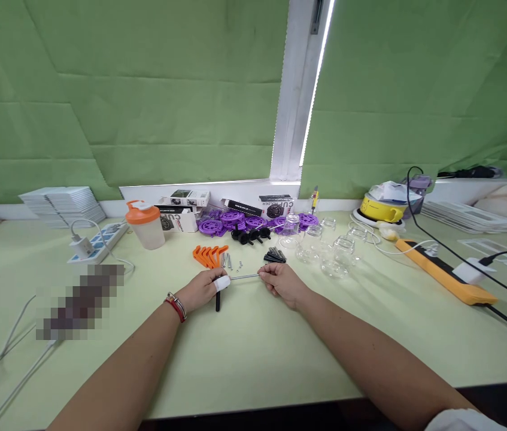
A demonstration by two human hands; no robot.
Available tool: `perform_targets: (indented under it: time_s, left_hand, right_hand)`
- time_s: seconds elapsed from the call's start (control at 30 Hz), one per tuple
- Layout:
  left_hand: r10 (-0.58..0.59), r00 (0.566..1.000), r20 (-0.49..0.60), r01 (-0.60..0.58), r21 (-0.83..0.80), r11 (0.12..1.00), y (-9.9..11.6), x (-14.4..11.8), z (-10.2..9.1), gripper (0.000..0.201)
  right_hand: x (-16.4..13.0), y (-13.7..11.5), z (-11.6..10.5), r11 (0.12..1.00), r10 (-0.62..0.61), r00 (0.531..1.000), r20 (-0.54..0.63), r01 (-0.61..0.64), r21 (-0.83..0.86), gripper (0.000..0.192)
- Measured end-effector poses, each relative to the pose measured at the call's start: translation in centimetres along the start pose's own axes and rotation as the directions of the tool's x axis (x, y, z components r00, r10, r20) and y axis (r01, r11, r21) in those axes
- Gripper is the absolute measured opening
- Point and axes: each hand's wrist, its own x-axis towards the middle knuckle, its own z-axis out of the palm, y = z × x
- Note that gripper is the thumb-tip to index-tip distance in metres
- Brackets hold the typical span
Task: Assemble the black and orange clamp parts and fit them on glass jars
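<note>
While pinching a thin metal rod (245, 276) near its ends between left hand (200, 290) and right hand (284, 282), just in front of the orange parts (211, 256), probably met light, stiff, slick metal, best held near either end.

1. A shaker (146, 230) stands upright at left — orange lid (142, 212) on.
2. Behind it, farther left, is a white stack (62, 206).
3. A blue-and-white strip (105, 240) holds a plug (81, 246).
4. An orange strip (437, 277) holds an adapter (473, 271) — far right.
5. White wrapping (394, 193) tops a yellow pot (376, 209).
</note>
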Motion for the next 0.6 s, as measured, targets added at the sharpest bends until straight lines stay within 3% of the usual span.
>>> perform_targets:
  time_s: [0.33,0.6]
  left_hand:
    - [0.014,1.000,-0.003,-0.014,-0.001,1.000,-0.1,0.0,0.1,0.036]
    - [0.010,1.000,-0.007,-0.010,0.008,1.000,0.1,0.0,0.1,0.039]
  right_hand:
    - [-0.3,-0.1,0.2,0.999,-0.021,1.000,0.013,0.021,-0.040,0.014]
    - [0.1,0.9,0.3,0.992,-0.110,0.993,-0.040,0.107,-0.070,0.012]
